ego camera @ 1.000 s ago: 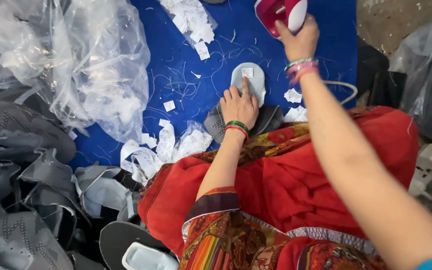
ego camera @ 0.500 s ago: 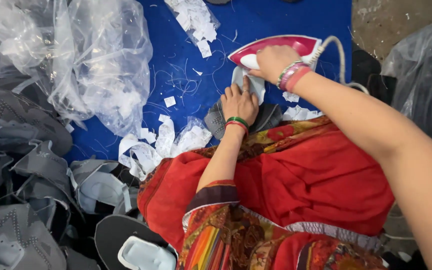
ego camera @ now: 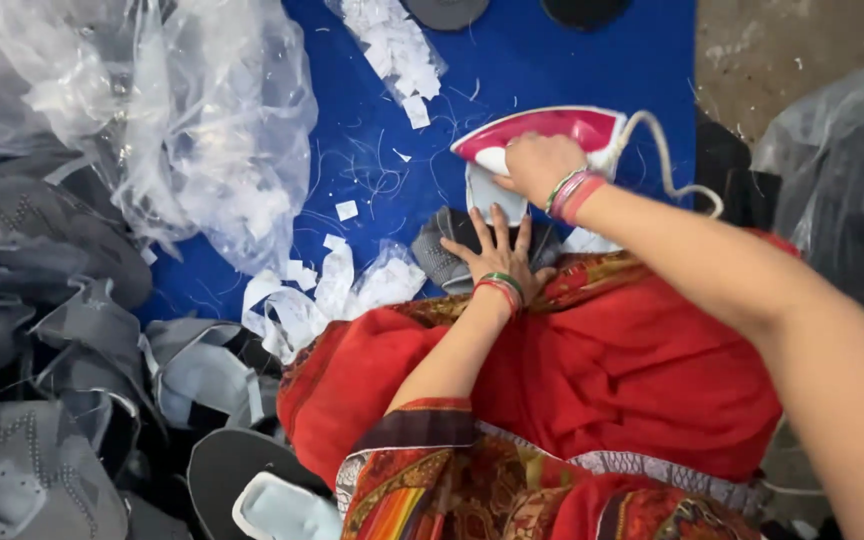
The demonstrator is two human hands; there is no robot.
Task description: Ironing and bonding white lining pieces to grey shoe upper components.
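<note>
Right hand point(ego camera: 537, 165) is wrapped tight around the handle of a clothes iron point(ego camera: 542, 130), a smooth plastic body in pink-red with a white rim, tapering to a point on the left, sitting flat on the work. A pale cord point(ego camera: 667, 170) curls off its back end in a loose loop. Under the iron's nose lies a pale, rounded white patch point(ego camera: 487, 195), soft-looking and matte, laid on a grey shoe-upper piece point(ego camera: 442, 255) with a knitted, mesh-like grain. Left hand point(ego camera: 499, 250) is spread flat, fingers fanned wide, palm pressing down on that grey piece just below the iron, holding nothing. Green and red bangles ring both wrists. All of this sits on a bright blue mat point(ego camera: 592, 60), littered with thin thread ends and ragged scraps of white paper backing point(ego camera: 392, 45), more of them curled in a heap point(ego camera: 322, 290) near the knee. Red draped cloth point(ego camera: 632, 370) with a patterned, many-coloured border covers the lap, folded in soft ridges. To the left, crumpled clear plastic sheeting point(ego camera: 152, 110), glossy and creased, and below it a stack of grey cut pieces point(ego camera: 42, 340), stiff, angular, some with dotted perforations and pale edging. A dark oval insole with a light liner point(ego camera: 272, 495) lies at the bottom edge.
</note>
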